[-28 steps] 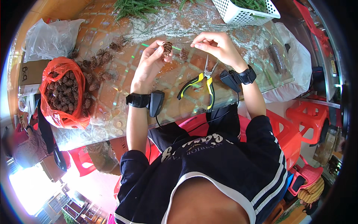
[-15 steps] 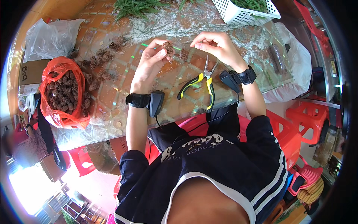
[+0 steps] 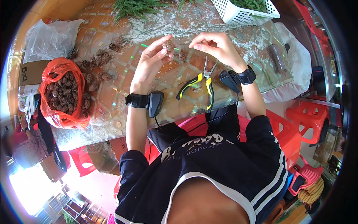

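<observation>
Between the thumb and fingers of my left hand [image 3: 152, 61] is a brown pine cone [image 3: 169, 46], raised above the glass-topped table. A thin wire [image 3: 181, 44] runs from the cone across to my right hand [image 3: 212, 45], whose thumb and forefinger pinch its other end. A second pine cone [image 3: 182, 55] is just below the wire, between my hands. Long-nose pliers [image 3: 208, 76] with yellow-and-black handles lie with their jaws spread, just below my right hand. How the wire is fixed to the cone is too small to tell.
An orange-red plastic bag [image 3: 46, 100] full of pine cones stands at the left. Loose cones [image 3: 100, 59] lie beside it. Green sprigs [image 3: 136, 8] and a white perforated basket [image 3: 242, 17] are at the far side. Whitish powder covers parts of the table [image 3: 112, 93].
My left hand has turned the held pine cone, so it shows a different side. My left fingers have straightened a little. The right hand keeps its pinch on the wire, nearly unmoved.
</observation>
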`<state>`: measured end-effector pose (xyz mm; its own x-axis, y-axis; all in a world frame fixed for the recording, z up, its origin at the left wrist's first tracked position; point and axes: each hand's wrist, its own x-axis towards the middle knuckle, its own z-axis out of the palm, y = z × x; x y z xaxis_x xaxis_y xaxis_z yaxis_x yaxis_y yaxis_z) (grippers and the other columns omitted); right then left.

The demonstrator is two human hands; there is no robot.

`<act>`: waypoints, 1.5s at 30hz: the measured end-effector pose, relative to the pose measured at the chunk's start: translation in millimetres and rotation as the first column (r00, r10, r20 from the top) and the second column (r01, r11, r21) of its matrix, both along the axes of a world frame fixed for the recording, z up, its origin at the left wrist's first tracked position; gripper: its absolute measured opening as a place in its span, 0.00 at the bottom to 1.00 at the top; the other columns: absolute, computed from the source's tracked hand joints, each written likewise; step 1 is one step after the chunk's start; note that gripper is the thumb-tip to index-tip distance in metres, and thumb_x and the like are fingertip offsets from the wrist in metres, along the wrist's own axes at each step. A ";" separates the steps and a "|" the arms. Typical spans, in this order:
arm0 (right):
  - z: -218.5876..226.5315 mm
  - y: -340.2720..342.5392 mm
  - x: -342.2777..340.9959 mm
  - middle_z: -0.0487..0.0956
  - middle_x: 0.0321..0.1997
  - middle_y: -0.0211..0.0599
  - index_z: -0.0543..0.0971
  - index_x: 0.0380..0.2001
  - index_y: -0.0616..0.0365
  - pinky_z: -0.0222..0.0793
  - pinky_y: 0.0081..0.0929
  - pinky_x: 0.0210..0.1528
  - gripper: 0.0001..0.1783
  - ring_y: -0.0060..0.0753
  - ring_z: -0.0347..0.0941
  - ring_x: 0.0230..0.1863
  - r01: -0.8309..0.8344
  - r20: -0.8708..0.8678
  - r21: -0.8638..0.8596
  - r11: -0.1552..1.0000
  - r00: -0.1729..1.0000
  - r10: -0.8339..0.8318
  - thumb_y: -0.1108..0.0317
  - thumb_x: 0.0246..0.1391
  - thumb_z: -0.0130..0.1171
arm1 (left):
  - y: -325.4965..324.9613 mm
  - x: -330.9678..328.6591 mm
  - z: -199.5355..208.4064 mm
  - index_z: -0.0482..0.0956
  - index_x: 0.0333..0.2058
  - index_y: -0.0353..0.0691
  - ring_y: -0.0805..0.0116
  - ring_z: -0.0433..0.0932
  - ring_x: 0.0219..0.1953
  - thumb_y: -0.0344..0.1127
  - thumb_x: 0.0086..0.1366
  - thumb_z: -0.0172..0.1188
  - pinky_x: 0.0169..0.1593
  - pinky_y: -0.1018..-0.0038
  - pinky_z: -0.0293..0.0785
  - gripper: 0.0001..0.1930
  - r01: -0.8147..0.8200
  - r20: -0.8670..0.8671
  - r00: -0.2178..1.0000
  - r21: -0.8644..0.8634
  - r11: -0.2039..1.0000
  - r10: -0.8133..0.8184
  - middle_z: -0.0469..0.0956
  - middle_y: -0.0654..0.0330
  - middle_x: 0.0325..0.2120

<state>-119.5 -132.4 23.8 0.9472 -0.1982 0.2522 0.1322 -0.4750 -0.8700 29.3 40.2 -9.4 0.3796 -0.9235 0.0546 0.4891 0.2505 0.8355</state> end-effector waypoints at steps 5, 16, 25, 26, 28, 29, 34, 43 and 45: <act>1.9 2.0 -0.1 0.75 0.23 0.24 0.78 0.31 0.60 0.55 0.11 0.24 0.07 0.10 0.61 0.22 -0.023 0.030 0.017 1.000 0.999 0.023 0.70 0.50 0.55 | 0.5 1.9 1.4 0.64 0.53 0.37 0.76 0.67 0.32 0.29 0.59 0.52 0.38 0.80 0.65 0.21 0.030 0.030 0.999 -0.010 0.999 -0.030 0.72 0.59 0.36; 5.6 1.9 -1.8 0.73 0.20 0.23 0.78 0.30 0.59 0.52 0.12 0.22 0.06 0.10 0.57 0.20 0.025 0.041 0.014 1.000 0.999 -0.026 0.71 0.49 0.55 | -0.8 2.4 3.1 0.66 0.45 0.37 0.74 0.68 0.32 0.32 0.61 0.49 0.38 0.79 0.64 0.13 -0.019 -0.031 0.999 -0.021 1.000 0.019 0.72 0.55 0.38; 2.6 2.0 -1.6 0.73 0.21 0.23 0.78 0.29 0.59 0.51 0.12 0.22 0.05 0.11 0.57 0.19 0.008 0.070 0.033 0.999 0.997 -0.010 0.71 0.49 0.55 | -0.5 2.2 1.5 0.66 0.44 0.36 0.72 0.69 0.32 0.32 0.62 0.48 0.39 0.77 0.65 0.12 0.097 -0.019 0.995 0.006 0.995 -0.097 0.72 0.53 0.38; 1.3 1.6 -1.6 0.73 0.21 0.23 0.78 0.29 0.59 0.51 0.12 0.21 0.05 0.10 0.57 0.19 0.005 0.072 0.028 1.000 0.997 -0.007 0.71 0.49 0.55 | -0.7 2.0 0.8 0.66 0.44 0.36 0.72 0.69 0.32 0.32 0.62 0.49 0.39 0.77 0.65 0.13 0.081 -0.018 0.997 -0.002 0.997 -0.081 0.73 0.53 0.38; -0.5 1.0 -1.8 0.73 0.20 0.23 0.78 0.29 0.59 0.51 0.12 0.21 0.05 0.10 0.57 0.19 -0.001 0.076 0.019 1.000 0.997 -0.001 0.71 0.49 0.55 | -1.1 1.7 -0.9 0.66 0.45 0.36 0.71 0.69 0.33 0.32 0.61 0.49 0.39 0.78 0.65 0.13 0.048 -0.017 0.999 -0.018 0.999 -0.048 0.73 0.52 0.38; 0.2 1.3 -1.8 0.73 0.20 0.23 0.78 0.29 0.59 0.51 0.12 0.21 0.05 0.10 0.57 0.19 0.000 0.075 0.019 1.000 0.997 -0.001 0.71 0.49 0.55 | -1.1 1.8 -1.7 0.66 0.45 0.36 0.71 0.69 0.33 0.32 0.61 0.49 0.39 0.78 0.65 0.13 0.048 -0.017 0.999 -0.018 0.999 -0.049 0.73 0.52 0.38; 2.1 3.1 -1.6 0.73 0.20 0.23 0.78 0.28 0.60 0.51 0.13 0.21 0.05 0.10 0.57 0.19 0.002 0.068 0.045 0.999 0.998 -0.005 0.70 0.49 0.55 | 0.2 2.0 -3.1 0.67 0.43 0.37 0.73 0.70 0.33 0.32 0.61 0.51 0.38 0.78 0.65 0.12 0.073 0.012 0.997 -0.039 0.997 -0.072 0.73 0.53 0.38; 1.2 1.8 -2.6 0.73 0.21 0.24 0.78 0.28 0.59 0.51 0.13 0.21 0.06 0.10 0.57 0.19 -0.018 0.016 0.026 0.999 1.000 0.017 0.70 0.50 0.54 | -0.4 -4.1 0.3 0.68 0.41 0.38 0.76 0.70 0.31 0.31 0.60 0.52 0.36 0.80 0.66 0.11 0.109 0.098 0.989 0.046 0.993 -0.113 0.75 0.56 0.34; 0.7 2.1 -2.4 0.74 0.21 0.24 0.78 0.28 0.59 0.51 0.13 0.21 0.06 0.10 0.57 0.19 -0.022 0.010 0.032 0.999 1.000 0.022 0.70 0.50 0.54 | -0.1 -4.6 0.2 0.68 0.41 0.38 0.77 0.70 0.30 0.31 0.60 0.53 0.35 0.81 0.66 0.11 0.104 0.104 0.989 0.053 0.993 -0.109 0.75 0.56 0.33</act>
<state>-121.9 -130.4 24.6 0.9489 -0.1857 0.2552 0.1508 -0.4434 -0.8835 24.6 40.0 -9.2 0.2729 -0.9610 0.0448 0.4184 0.1605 0.8940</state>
